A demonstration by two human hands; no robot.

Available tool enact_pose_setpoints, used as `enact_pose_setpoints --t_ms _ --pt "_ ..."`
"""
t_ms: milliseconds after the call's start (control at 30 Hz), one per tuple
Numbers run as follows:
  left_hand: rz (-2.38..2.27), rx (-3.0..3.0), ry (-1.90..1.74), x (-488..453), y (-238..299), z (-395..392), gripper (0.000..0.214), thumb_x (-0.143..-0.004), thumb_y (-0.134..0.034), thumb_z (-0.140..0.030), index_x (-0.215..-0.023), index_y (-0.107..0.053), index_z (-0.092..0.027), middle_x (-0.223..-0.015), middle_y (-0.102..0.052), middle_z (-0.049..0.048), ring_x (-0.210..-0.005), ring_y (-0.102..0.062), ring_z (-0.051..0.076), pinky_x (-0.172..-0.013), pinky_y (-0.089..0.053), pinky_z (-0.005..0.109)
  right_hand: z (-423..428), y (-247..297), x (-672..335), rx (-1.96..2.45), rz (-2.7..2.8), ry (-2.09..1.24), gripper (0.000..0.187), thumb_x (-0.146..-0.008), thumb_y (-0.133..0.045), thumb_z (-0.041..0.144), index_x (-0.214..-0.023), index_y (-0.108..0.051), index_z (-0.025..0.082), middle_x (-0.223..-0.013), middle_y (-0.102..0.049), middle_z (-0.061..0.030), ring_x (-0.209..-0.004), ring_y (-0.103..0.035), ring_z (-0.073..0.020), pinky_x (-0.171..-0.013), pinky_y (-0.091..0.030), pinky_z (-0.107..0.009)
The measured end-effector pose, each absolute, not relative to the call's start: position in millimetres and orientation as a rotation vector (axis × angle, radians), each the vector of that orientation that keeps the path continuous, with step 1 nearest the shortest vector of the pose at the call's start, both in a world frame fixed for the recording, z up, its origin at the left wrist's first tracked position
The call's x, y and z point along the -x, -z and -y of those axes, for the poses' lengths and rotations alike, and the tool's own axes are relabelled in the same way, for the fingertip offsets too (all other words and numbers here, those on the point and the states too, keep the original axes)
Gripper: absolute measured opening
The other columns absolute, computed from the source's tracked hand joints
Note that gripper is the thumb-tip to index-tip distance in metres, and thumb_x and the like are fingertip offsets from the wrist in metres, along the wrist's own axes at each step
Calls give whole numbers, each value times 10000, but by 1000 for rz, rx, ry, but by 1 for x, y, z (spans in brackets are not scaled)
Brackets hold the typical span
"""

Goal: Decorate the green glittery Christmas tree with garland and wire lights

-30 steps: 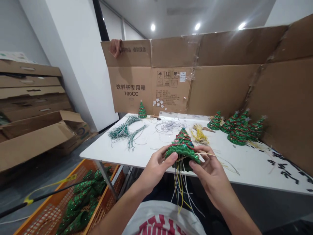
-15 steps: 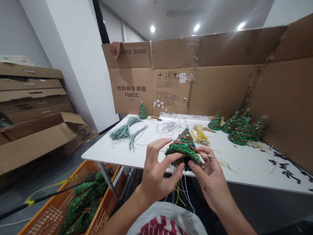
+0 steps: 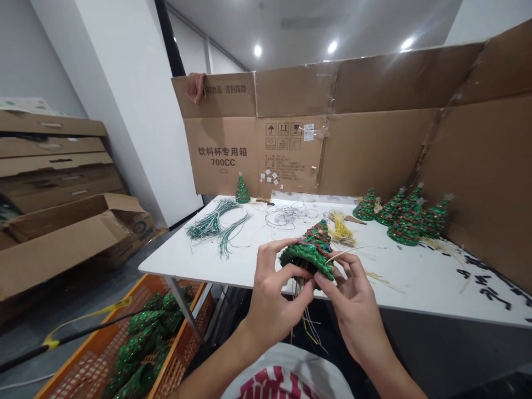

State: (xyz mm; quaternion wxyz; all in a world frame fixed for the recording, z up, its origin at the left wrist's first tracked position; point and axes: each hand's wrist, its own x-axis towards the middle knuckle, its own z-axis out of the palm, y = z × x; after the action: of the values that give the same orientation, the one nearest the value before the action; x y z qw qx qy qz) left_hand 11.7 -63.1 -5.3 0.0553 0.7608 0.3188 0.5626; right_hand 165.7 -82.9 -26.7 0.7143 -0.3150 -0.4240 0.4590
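A small green Christmas tree (image 3: 312, 247) with red garland and beads is tilted over the table's front edge, its hollow base facing me. My right hand (image 3: 353, 291) grips the base rim on the right, thumb below. My left hand (image 3: 277, 285) is at the left of the base, with thumb and index finger closed together at the opening; what they pinch is too small to make out. Loose thin wires (image 3: 310, 324) in white and yellow hang from inside the tree. One pale wire sticks out to the right past my right hand.
On the white table (image 3: 257, 266) lie green wire bundles (image 3: 211, 224), a yellow wire bundle (image 3: 343, 228) and tangled silver wire (image 3: 288, 215). Finished-looking trees (image 3: 407, 221) stand at right. Cardboard (image 3: 374, 149) walls the back. An orange crate (image 3: 93, 357) of green cones sits at lower left.
The tree has tipped slightly, showing more of its hollow underside. My left thumb and index finger, apart before, have closed together at the opening. The hanging wires have shifted.
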Motion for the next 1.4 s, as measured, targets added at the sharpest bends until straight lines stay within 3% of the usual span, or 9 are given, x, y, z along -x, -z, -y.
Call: enact_pose_setpoints --t_ms 267,600,967,1167,1400 --pt "-1098 -2316 -1354 -4 0 68 101 -960 -775 -173 -896 -750 -248 -1590 -503 98 -1541 -433 361 -1217 -489 595 77 26 -169 745 882 -952 396 -851 -947 363 -1126 -665 325 -1271 -699 6 -1226 -659 -204 -1041 -545 -333" --pt "-1029 -2466 -1034 28 -15 51 108 -992 -726 -166 -933 -698 -252 -1526 -582 124 -1535 -517 343 -1213 -530 599 70 20 -184 761 863 -780 414 -841 -940 360 -1150 -664 332 -1291 -675 -5 -1235 -648 -226 -1077 -494 -397" --pt "-1012 -2494 -852 51 -27 46 151 -945 -738 -109 -882 -715 -244 -1484 -646 110 -1407 -662 325 -1044 -664 459 72 18 -186 756 846 -674 459 -824 -951 337 -1161 -641 353 -1264 -640 9 -1190 -666 -203 -1041 -499 -363" --pt "-1037 -2471 -764 57 -22 44 162 -931 -737 -100 -883 -715 -253 -1506 -619 79 -1462 -611 303 -1202 -554 508 73 20 -186 734 883 -682 444 -852 -927 290 -1148 -602 356 -1344 -605 4 -1242 -660 -208 -1022 -504 -347" --pt "-1104 -2475 -850 53 -20 44 113 -928 -797 -187 -980 -736 -266 -1513 -606 110 -1459 -602 337 -1186 -549 555 75 20 -185 752 868 -737 435 -846 -930 345 -1118 -591 355 -1361 -595 4 -1285 -640 -218 -1065 -485 -364"
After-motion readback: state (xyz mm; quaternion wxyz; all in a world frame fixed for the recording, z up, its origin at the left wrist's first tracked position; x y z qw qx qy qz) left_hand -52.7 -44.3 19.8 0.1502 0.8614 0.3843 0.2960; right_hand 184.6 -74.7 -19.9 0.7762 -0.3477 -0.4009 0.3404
